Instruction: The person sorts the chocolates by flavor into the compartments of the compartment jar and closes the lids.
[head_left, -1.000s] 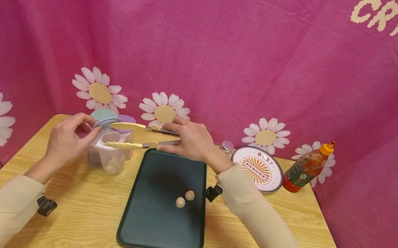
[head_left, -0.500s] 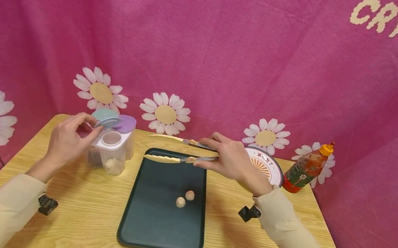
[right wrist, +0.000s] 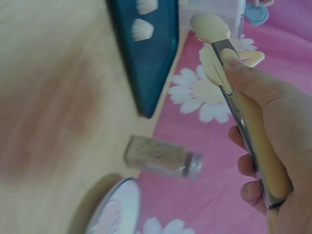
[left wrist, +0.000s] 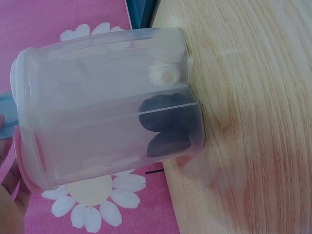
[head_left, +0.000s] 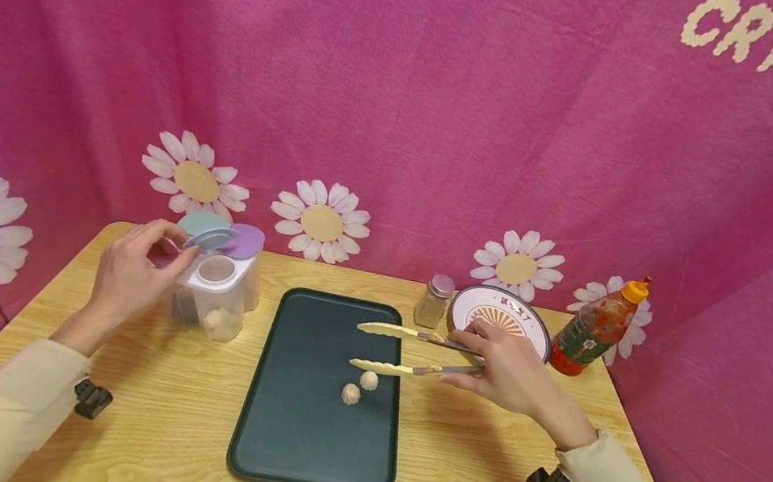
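Observation:
In the head view my left hand (head_left: 129, 268) pinches the raised blue lid (head_left: 212, 238) of a clear plastic container with several compartments (head_left: 205, 282). The round opening beside that lid is uncovered. Through the container's wall, the left wrist view shows pale pieces (left wrist: 165, 75) and dark pieces (left wrist: 165, 117) at the bottom. My right hand (head_left: 509, 371) grips tongs (head_left: 380, 368) with cream tips. Their arms are spread with nothing between them, over the right side of a dark tray (head_left: 302, 433). Two small ridged pieces, one pale (head_left: 350, 393) and one tan (head_left: 369, 381), lie on the tray.
Behind the right hand are a shaker jar (head_left: 434, 300) and an oval plate (head_left: 464, 316) with an orange pattern. A red sauce bottle (head_left: 595, 325) stands at the far right. A pink cloth (head_left: 403, 113) hangs behind the wooden table (head_left: 150, 422).
My right hand and the tongs have moved right and nearer, from above the container to over the tray's right side. The left hand stays at the lid.

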Action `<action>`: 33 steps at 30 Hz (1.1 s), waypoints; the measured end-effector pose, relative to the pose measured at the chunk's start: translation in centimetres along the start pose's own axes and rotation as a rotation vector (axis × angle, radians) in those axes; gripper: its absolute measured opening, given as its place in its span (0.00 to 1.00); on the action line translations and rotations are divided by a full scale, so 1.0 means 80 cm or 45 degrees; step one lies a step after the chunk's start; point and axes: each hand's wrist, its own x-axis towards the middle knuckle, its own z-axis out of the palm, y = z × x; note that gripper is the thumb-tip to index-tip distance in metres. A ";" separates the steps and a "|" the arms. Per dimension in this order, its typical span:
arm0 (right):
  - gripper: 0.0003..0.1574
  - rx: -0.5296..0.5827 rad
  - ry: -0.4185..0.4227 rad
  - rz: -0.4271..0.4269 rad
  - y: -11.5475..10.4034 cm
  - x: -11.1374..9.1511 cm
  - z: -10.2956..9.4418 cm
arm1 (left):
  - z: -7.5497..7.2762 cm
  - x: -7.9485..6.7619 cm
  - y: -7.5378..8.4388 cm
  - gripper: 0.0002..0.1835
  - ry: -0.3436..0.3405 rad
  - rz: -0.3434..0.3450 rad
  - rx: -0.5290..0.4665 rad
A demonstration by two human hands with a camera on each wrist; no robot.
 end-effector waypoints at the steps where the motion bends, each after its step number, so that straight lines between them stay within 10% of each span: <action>1: 0.30 -0.003 -0.006 0.003 0.002 -0.005 0.003 | 0.000 0.000 0.000 0.10 0.001 -0.002 -0.001; 33: 0.26 0.004 -0.042 -0.016 0.016 -0.037 0.045 | -0.002 -0.002 0.001 0.11 -0.009 -0.001 0.001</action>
